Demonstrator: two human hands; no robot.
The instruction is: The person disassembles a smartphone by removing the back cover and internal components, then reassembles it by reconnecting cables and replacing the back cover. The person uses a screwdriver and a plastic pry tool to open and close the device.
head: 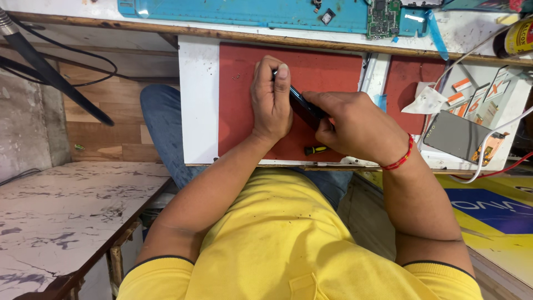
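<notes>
A dark slim phone (301, 103) stands on edge over the red mat (327, 72) of a pull-out shelf. My left hand (271, 100) is closed around its upper end, thumb along the top edge. My right hand (355, 125), with a red thread band at the wrist, grips its lower end from the right. Just below the hands, a small screwdriver with a yellow and black handle (315, 150) lies on the mat near the front edge.
A blue work mat (250, 14) with a green circuit board (383, 18) lies on the bench above. To the right are a grey phone with a white cable (461, 136), crumpled paper (426, 101) and small boxes. A marbled table (61, 211) stands at the left.
</notes>
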